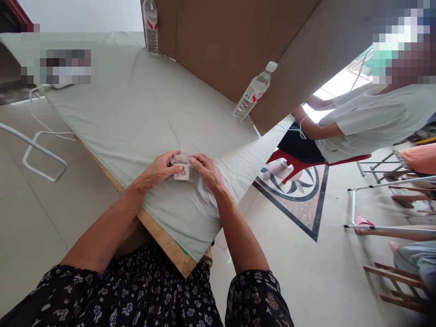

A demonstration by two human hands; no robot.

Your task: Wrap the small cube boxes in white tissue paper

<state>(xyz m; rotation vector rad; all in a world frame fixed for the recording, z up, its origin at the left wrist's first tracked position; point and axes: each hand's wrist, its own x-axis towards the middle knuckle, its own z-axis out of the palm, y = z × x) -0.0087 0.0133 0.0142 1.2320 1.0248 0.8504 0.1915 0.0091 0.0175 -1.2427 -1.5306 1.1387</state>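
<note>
Near the table's front corner, my left hand [160, 169] is closed around a small pale box [183, 173] with reddish print on its face. Thin clear plastic [180, 159] is bunched over the box's far side, between my two hands. My right hand [206, 170] pinches this plastic with thumb and fingers just right of the box. More of the clear plastic [204, 193] seems to trail under my right wrist onto the cloth. The box's back and left end are hidden by my fingers.
A pale green cloth [129, 109] covers the table. A large cardboard panel [221, 41] stands at the back, with one water bottle [151, 27] upright and another bottle [254, 93] tilted in view. A seated person in a white shirt [374, 118] is at the right. White cables [34, 104] hang at left.
</note>
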